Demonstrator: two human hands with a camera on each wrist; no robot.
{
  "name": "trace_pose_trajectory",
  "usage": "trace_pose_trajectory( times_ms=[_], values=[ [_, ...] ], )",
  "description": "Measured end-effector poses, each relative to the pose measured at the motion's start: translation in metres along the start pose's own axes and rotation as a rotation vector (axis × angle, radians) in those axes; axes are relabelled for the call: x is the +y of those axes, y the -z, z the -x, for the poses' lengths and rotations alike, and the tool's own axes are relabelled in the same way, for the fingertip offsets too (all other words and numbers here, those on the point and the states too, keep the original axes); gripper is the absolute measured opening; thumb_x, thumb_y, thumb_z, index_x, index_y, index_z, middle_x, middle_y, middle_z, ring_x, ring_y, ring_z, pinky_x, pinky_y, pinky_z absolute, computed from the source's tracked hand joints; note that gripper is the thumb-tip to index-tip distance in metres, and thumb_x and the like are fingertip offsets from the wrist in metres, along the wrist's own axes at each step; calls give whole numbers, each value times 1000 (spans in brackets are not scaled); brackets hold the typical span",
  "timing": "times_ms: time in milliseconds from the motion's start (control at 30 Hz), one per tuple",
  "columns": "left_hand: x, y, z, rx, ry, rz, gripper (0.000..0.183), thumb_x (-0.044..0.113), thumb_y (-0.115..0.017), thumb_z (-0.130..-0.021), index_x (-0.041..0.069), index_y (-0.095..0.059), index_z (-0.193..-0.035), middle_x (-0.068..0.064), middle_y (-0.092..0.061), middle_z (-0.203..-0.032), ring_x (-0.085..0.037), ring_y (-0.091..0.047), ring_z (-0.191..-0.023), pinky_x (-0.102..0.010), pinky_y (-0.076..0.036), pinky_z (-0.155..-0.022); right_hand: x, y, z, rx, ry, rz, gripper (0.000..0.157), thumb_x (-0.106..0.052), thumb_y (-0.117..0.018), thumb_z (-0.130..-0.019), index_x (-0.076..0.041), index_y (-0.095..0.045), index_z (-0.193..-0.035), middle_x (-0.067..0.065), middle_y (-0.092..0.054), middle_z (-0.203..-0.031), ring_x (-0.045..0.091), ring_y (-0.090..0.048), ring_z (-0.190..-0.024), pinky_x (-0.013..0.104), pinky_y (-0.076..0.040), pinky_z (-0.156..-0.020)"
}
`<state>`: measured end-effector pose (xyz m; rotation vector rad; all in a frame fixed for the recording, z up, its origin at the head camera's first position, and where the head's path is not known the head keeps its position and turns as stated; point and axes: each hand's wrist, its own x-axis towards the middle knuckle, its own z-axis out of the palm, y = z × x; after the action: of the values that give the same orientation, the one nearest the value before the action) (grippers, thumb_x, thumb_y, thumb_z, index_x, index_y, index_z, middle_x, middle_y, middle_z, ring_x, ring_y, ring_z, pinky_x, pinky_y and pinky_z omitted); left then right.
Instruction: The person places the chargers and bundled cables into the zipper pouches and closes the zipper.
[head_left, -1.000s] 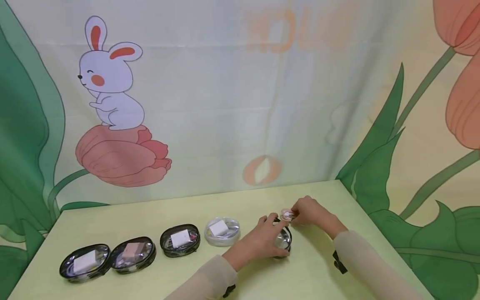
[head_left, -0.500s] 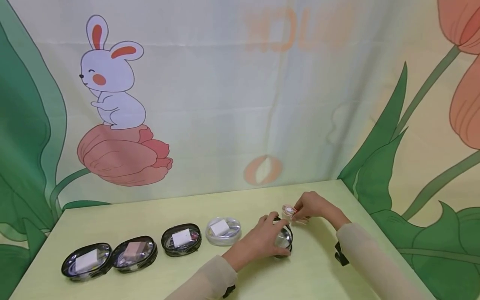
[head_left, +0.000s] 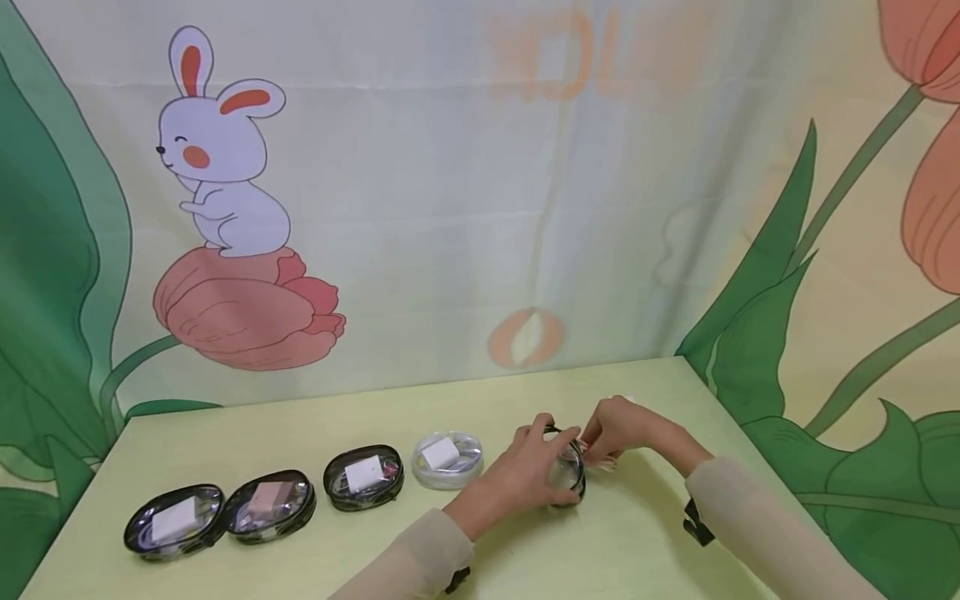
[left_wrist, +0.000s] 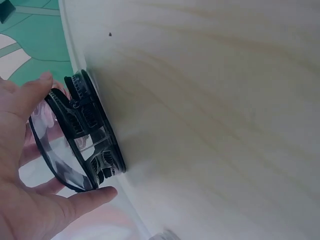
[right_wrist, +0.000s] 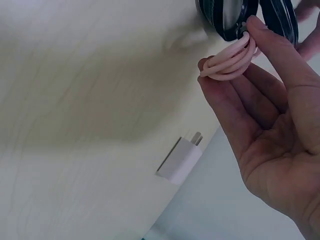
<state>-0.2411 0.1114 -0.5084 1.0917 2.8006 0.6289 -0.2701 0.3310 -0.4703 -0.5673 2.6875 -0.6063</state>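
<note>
My left hand (head_left: 521,471) grips a clear oval zip case (head_left: 567,468) with black trim, thumb and fingers spread around its sides. In the left wrist view the case (left_wrist: 70,120) stands on its edge, its zip opened along the side. My right hand (head_left: 621,427) pinches a coiled pink cable (right_wrist: 230,62) between thumb and fingers. One end of the coil is right at the opening of the case, and pink shows through the clear wall in the left wrist view. A white charger plug (right_wrist: 181,159) lies on the table beyond the right hand.
To the left, a row of filled oval cases stands on the table (head_left: 420,550): a clear white-trimmed one (head_left: 447,461), then black-trimmed ones (head_left: 363,477), (head_left: 270,507) and a case (head_left: 174,522) at the far left. A printed cloth (head_left: 420,208) hangs behind the table.
My right hand has turned and moved the coiled pink cable down and left to the opening of the case. The left hand keeps its grip, tilting the case slightly.
</note>
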Motion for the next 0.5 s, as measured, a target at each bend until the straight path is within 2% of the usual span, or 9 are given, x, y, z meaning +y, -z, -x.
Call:
trace_pose_trajectory(
  times_ms=[167, 333, 500],
  values=[
    [1, 0, -1, 7, 20, -11, 86, 53, -82, -82, 24, -43, -154, -10, -27, -157, -40, -40, -138, -44, -58, -87, -8, -8, 2, 14, 68, 142, 11, -13, -85, -79, -15, -77, -71, -13, -63, -56, 1, -42, -51, 21, -40, -56],
    [0, 1, 1, 28, 21, -18, 85, 52, -83, -81, 22, -45, -151, -11, -29, -156, -40, -41, -136, -45, -58, -86, -16, -12, 3, 18, 14, 243, 17, -17, -87, -79, -16, -75, -68, -14, -57, -53, 4, -40, -51, 23, -39, -57],
    [-2, 3, 3, 44, 11, -46, 86, 52, -84, -80, 21, -44, -150, -12, -31, -153, -40, -43, -133, -44, -59, -82, -25, -11, 2, -15, -25, 296, 21, -18, -86, -82, -13, -72, -66, -11, -53, -52, 5, -37, -50, 22, -34, -50]
  ],
)
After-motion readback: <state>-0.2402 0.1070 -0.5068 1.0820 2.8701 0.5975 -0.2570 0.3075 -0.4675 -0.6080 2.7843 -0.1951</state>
